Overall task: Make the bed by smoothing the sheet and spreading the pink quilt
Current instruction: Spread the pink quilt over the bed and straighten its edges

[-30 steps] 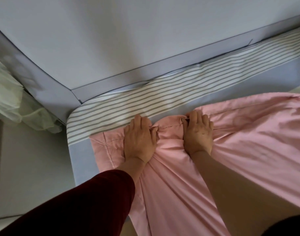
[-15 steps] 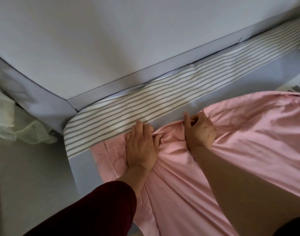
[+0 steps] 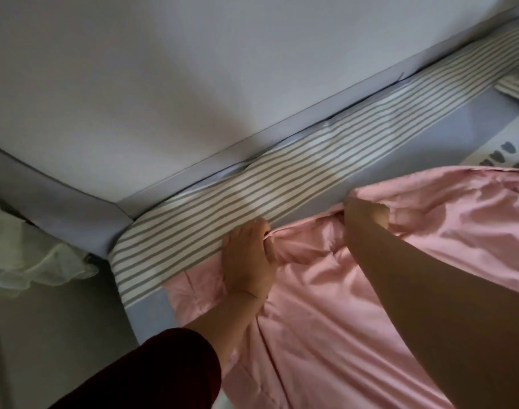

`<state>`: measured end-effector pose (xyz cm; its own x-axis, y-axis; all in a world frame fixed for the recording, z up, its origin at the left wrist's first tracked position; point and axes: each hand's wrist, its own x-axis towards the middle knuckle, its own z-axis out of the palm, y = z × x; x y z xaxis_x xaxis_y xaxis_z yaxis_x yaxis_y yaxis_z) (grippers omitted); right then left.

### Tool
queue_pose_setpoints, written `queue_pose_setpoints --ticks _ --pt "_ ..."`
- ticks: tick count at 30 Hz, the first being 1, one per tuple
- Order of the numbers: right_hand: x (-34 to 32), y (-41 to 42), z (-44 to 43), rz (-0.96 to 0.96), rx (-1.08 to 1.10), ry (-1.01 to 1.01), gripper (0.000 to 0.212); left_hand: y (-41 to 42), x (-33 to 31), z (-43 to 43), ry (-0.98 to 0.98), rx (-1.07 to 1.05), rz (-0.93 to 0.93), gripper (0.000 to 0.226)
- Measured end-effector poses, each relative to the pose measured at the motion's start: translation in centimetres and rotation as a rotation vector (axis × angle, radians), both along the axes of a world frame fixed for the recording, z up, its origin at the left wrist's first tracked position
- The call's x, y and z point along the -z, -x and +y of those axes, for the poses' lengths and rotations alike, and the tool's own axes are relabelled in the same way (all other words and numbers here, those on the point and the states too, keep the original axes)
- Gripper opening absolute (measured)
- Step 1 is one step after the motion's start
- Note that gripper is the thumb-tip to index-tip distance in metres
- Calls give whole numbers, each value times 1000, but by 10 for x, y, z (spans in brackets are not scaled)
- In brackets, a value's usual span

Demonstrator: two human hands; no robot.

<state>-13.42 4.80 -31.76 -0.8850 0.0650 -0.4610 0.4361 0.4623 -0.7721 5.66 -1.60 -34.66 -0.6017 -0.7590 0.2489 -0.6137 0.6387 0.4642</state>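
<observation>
A pale panel (image 3: pixel 193 84) fills the view beyond both hands, and its lower ledge runs slantwise just past the fingertips. The pink quilt (image 3: pixel 311 343) is next in size. It lies rumpled on the bed, spreading from the gripped edge back toward the person and away to the right of the right hand. Folds fan out from the bunched stretch between the two hands.

The sheet (image 3: pixel 399 149) lies flat under the quilt, bare and pale blue just ahead of the right hand. Its striped band (image 3: pixel 222 208) runs along the panel's ledge, touching the left hand's knuckles and bending round the bed's corner to the left of that hand.

The right forearm is bare and crosses over the quilt. A dark red sleeve (image 3: pixel 152 373) covers the left arm behind the wrist. Gauzy white fabric (image 3: pixel 31 255) hangs well left of the left hand.

The left hand (image 3: pixel 248 261) lies palm-down on the quilt, its fingers curled tightly over the bunched top edge. The right hand (image 3: pixel 367 215) is a closed fist around the same edge — just right of the left hand, with a gathered ridge of quilt between them.

Beyond the right hand, a white patch with grey hearts (image 3: pixel 497 154) shows above the quilt's far edge.
</observation>
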Motion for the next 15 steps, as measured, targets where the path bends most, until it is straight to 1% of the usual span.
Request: queue_pose_setpoints --ticks 1,3,5,6,8,11,13,14,15 --pt "-2 -1 -8 -30 24 130 31 2 -5 -12 -25 -51 20 11" --pt "-6 -3 -36 -41 86 310 15 5 -15 -41 -94 -194 18 10" --pt "-15 -7 -69 -63 122 478 15 6 -19 -66 -108 -270 35 8" --pt "-19 -8 -81 -73 128 536 15 6 -19 -73 -85 -258 59 8" --pt "-24 -6 -100 -78 144 600 14 6 -21 -86 -41 -198 127 14" --pt "-27 -6 -126 -73 104 677 13 4 -20 -105 -67 -211 190 20" --pt "-21 -3 -139 -41 80 679 16 0 -17 -110 -79 -227 128 24" --pt "-15 -2 -142 -34 43 662 15 -3 -15 -110 -75 -214 93 23" --pt "-8 -1 -141 -32 -39 628 16 -4 -15 -111 -66 -188 65 20"
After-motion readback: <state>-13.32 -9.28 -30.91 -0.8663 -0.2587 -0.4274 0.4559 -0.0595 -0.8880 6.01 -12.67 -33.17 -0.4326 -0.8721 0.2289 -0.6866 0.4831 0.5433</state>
